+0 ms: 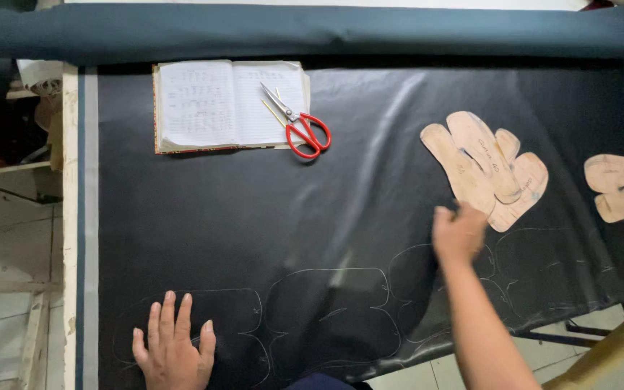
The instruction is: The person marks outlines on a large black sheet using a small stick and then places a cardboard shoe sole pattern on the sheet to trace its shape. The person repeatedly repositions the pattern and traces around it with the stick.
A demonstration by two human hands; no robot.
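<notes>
- Reaching right hand (458,232), blurred, grip unclear, touches the stack of tan cardboard shoe-pattern pieces (487,166) on the black chalk-marked sheet (254,217).
- Left hand (173,345) lies flat, fingers spread, empty, on the sheet.

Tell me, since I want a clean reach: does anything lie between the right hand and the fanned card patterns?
Nothing visible does. The right hand is already at the lower edge of the card patterns, seemingly touching them, though it is blurred. The scissors and notebook lie well off on the black sheet.

Table (71,217): black sheet (254,217) spread across; dark fabric roll (305,30) at far edge.
</notes>
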